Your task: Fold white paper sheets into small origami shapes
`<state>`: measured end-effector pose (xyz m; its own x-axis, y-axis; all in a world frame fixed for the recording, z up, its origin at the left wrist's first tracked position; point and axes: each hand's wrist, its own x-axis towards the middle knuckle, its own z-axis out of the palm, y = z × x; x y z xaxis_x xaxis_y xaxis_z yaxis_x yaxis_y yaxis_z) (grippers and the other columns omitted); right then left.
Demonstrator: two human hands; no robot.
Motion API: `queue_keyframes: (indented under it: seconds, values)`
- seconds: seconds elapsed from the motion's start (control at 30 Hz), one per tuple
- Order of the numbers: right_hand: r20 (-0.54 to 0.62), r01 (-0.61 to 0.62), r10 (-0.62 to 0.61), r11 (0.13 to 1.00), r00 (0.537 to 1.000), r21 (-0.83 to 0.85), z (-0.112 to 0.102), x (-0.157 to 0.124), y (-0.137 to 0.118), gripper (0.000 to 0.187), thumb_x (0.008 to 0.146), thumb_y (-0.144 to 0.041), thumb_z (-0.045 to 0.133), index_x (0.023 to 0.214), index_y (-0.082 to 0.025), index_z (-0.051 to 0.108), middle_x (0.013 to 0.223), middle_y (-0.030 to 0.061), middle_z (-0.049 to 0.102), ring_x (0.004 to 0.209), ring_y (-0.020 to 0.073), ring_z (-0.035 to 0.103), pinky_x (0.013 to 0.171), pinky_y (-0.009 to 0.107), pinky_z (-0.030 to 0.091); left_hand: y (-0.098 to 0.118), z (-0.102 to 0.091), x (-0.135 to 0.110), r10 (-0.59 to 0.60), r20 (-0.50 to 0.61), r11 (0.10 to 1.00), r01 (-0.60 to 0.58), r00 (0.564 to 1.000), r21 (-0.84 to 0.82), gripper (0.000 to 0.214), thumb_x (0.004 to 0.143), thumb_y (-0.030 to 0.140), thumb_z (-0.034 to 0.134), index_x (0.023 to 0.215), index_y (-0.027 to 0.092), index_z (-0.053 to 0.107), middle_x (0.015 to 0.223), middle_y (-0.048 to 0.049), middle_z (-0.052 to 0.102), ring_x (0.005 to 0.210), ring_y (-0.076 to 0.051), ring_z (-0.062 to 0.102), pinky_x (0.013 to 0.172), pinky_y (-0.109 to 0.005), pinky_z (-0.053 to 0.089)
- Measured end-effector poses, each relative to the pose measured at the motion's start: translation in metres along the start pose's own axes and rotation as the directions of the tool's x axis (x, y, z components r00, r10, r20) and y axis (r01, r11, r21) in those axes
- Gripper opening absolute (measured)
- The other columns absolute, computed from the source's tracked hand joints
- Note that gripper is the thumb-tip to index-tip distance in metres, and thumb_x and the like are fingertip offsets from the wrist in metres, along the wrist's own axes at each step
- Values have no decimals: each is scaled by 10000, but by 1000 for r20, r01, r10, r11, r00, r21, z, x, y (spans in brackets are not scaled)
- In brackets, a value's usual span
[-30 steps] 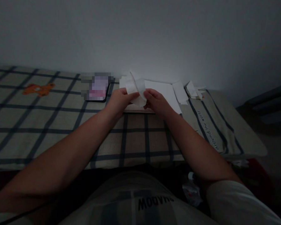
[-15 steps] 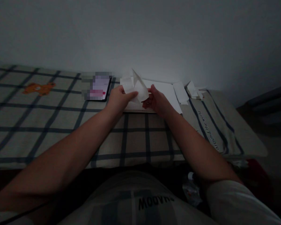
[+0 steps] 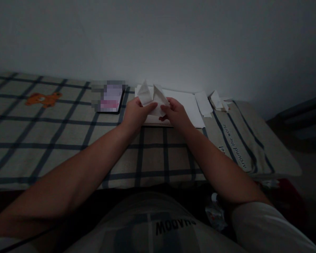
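Note:
A piece of folded white paper (image 3: 158,96) with two upright points is held between my hands. My left hand (image 3: 137,110) pinches its left side, the thumb lying across the front. On the other side my right hand (image 3: 175,112) grips the lower right part with thumb and fingers. Beneath the hands lies a flat stack of white sheets (image 3: 188,105) on what looks like a thin board, its front edge dark. Some of the fingers are hidden behind the folded paper.
A phone (image 3: 112,98) with a lit, partly blurred screen lies to the left. Farther left is an orange bear-shaped piece (image 3: 43,99). Small white slips (image 3: 203,103) and a folded paper shape (image 3: 217,101) sit at right on the checked cloth (image 3: 76,147). Below the table edge is a plastic bottle (image 3: 216,212).
The folded paper has opened into two points where one stood higher before. My right hand has closed in on its lower right part, and its thumb now presses the front.

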<state>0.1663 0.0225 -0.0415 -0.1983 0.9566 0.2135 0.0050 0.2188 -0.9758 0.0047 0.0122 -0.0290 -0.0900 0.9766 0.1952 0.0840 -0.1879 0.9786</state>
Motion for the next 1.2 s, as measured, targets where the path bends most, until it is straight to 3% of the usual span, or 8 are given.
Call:
queue_keyframes:
  seconds: [0.1,0.37,0.57,0.73,0.87,1.03,1.2]
  values:
    - [-62,3,-4,1000,998,-17,4,-1,-3,518,816,-638,675,1117,-233,560,853,12,634,703,125,598,566,247,558,4,1,-4,8,3,1000,-8,1000,-22,326,690,335,763,955,151,715,951,-77,754,886,-235,686,765,-322,540]
    - [-158,58,-95,973,983,-223,4,-6,-7,334,867,-457,633,1106,-227,594,802,-6,595,651,123,545,553,245,506,9,3,-9,53,-43,987,-46,998,156,210,702,317,763,842,169,713,846,-32,732,825,-211,654,704,-292,513]
    - [-197,91,-184,910,963,-405,3,-8,-10,242,838,-336,635,1049,-219,643,746,-11,601,657,145,531,619,275,479,9,4,-9,24,-28,995,-21,999,92,248,699,304,765,896,159,718,899,-41,749,857,-216,667,721,-296,521]
    - [-161,108,-188,907,969,-408,-1,-7,-9,204,865,-406,622,949,-223,653,733,4,607,651,160,547,605,290,456,4,3,-5,-24,-19,1000,24,1000,15,270,686,321,775,901,169,719,899,-36,749,867,-216,672,736,-301,528]
    - [-167,120,-222,873,961,-472,0,-10,-16,226,839,-394,674,998,-239,628,758,8,607,699,168,548,638,290,459,-1,3,-3,-62,13,996,62,998,-62,303,672,352,799,900,167,722,899,-50,754,852,-216,682,724,-299,543]
    - [-149,121,-192,913,970,-389,0,-16,-24,354,840,-541,672,1038,-267,568,648,-41,500,666,155,546,603,265,451,-2,4,-1,-119,37,973,124,992,-193,358,661,343,802,945,144,710,932,-77,759,828,-216,700,707,-303,563]
    - [-103,68,-82,990,991,-127,-6,-10,-25,501,895,-711,482,1024,-236,575,711,-23,550,615,115,573,549,244,462,4,0,3,-119,106,942,146,987,-303,384,656,291,800,995,145,693,1000,-88,758,889,-219,711,786,-327,580]
